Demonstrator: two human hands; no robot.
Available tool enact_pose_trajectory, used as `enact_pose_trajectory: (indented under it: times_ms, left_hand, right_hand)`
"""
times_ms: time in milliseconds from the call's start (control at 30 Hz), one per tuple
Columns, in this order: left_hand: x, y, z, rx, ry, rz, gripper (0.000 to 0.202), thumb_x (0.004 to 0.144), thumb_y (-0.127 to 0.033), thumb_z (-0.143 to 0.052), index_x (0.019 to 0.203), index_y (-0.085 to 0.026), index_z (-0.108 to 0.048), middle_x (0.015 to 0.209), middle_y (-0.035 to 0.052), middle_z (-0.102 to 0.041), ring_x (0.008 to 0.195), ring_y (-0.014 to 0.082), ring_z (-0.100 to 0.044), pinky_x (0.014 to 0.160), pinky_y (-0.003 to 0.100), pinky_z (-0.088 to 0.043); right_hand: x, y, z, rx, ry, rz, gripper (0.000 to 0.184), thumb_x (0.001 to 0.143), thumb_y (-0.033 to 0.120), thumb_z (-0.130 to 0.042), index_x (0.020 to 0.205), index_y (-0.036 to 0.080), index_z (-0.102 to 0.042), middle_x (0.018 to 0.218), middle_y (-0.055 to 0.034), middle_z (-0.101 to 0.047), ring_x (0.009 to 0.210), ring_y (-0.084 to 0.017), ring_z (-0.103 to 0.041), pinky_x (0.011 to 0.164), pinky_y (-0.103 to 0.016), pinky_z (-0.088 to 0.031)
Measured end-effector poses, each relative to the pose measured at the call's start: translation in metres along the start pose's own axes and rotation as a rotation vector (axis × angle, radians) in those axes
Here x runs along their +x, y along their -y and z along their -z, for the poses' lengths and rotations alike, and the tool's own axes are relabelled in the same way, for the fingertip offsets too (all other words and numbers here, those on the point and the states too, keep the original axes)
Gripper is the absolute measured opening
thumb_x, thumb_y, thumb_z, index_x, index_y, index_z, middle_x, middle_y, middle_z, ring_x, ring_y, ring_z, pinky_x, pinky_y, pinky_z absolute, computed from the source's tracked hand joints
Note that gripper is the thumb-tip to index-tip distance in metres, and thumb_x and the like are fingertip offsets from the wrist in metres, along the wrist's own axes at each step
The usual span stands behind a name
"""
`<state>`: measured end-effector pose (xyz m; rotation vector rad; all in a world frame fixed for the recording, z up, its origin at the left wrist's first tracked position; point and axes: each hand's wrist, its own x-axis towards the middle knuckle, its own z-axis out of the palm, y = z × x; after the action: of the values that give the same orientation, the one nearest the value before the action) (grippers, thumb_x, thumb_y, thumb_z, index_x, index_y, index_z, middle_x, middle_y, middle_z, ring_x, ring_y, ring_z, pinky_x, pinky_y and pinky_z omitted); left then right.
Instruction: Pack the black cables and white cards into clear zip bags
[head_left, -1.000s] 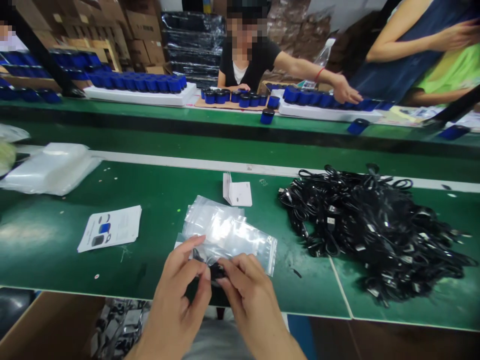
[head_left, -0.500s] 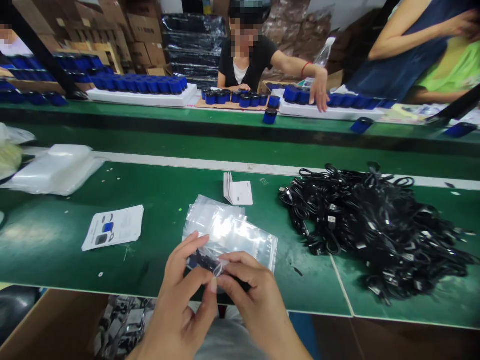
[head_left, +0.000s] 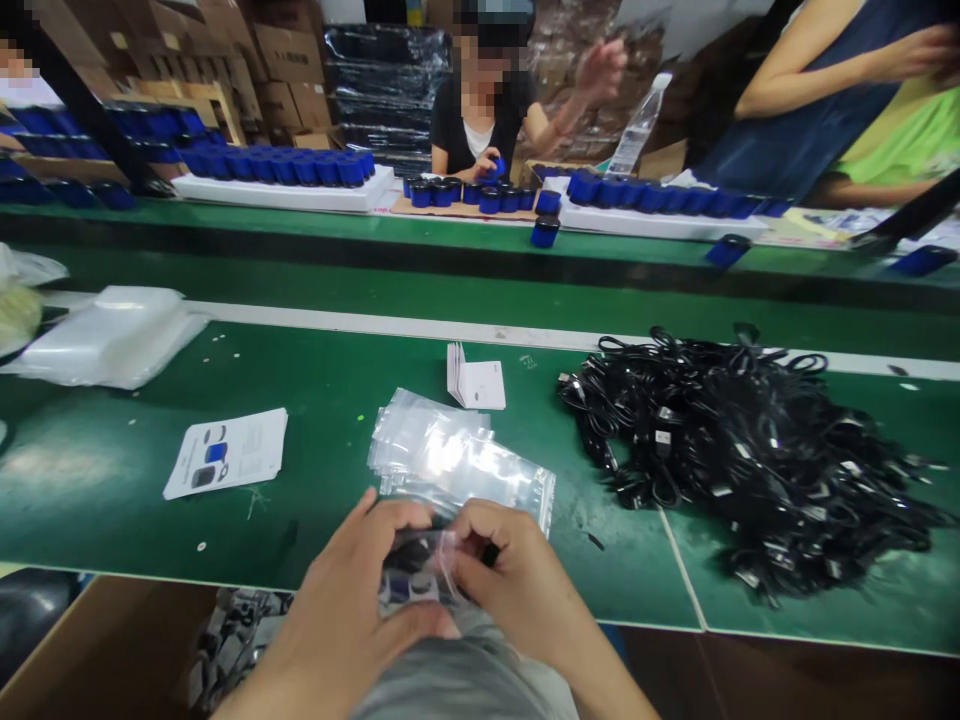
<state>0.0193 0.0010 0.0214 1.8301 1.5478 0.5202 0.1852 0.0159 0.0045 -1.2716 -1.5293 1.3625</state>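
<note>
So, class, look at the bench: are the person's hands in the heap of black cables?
No, the left hand and right hand are both at a clear plastic bag, apart from the black cables.

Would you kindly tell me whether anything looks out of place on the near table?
Mildly, yes: a small black scrap lies loose between the clear bags and the tangled cables, and a small white disc lies below the printed cards. Both look stray, sitting apart from the piles.

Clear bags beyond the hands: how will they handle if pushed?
The clear bags are probably floppy, looking like thin film. They may be slippery, given their glossy shine. The pile could slide apart, since they overlap unevenly.
</note>
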Motion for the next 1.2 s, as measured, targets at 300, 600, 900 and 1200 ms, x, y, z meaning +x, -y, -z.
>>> enact_pose_trajectory:
  times_ms: [300, 600, 900, 1200]
  left_hand:
    - [0.018, 0.004, 0.007, -0.348, 0.077, 0.13, 0.018, 0.079, -0.037, -0.06, 0.079, -0.02, -0.064, 0.074, -0.0008, -0.062, 0.07, 0.0163, -0.058, 0.064, 0.024, -0.045]
    - [0.019, 0.013, 0.012, -0.503, 0.068, 0.102, 0.027, 0.091, -0.039, -0.045, 0.078, -0.019, -0.06, 0.071, -0.0013, -0.055, 0.069, 0.014, -0.051, 0.063, 0.023, -0.043]
    - [0.021, 0.014, 0.011, -0.386, 0.028, 0.03, 0.023, 0.088, -0.032, -0.051, 0.073, -0.019, -0.063, 0.07, -0.0015, -0.055, 0.065, 0.0125, -0.052, 0.057, 0.021, -0.042]
    - [0.02, 0.009, 0.007, -0.398, 0.07, -0.024, 0.018, 0.084, -0.026, -0.056, 0.07, -0.018, -0.063, 0.068, -0.0017, -0.057, 0.059, 0.0104, -0.054, 0.053, 0.018, -0.045]
  right_hand:
    - [-0.008, 0.006, 0.006, 0.129, -0.053, -0.02, 0.005, 0.079, 0.023, -0.063, 0.082, 0.019, -0.065, 0.074, -0.0002, -0.062, 0.07, -0.014, -0.057, 0.065, -0.025, -0.045]
    - [-0.008, 0.01, 0.02, -0.077, -0.079, 0.086, 0.015, 0.084, 0.019, -0.055, 0.07, 0.018, -0.06, 0.07, 0.0003, -0.057, 0.065, -0.013, -0.053, 0.06, -0.024, -0.041]
    - [-0.008, 0.01, 0.025, -0.111, -0.034, 0.07, 0.015, 0.085, 0.018, -0.054, 0.071, 0.018, -0.058, 0.07, 0.0014, -0.055, 0.067, -0.013, -0.051, 0.062, -0.023, -0.04]
    - [-0.007, 0.008, 0.017, -0.153, -0.009, 0.076, 0.014, 0.084, 0.015, -0.053, 0.071, 0.018, -0.058, 0.069, 0.0015, -0.054, 0.065, -0.013, -0.051, 0.061, -0.023, -0.039]
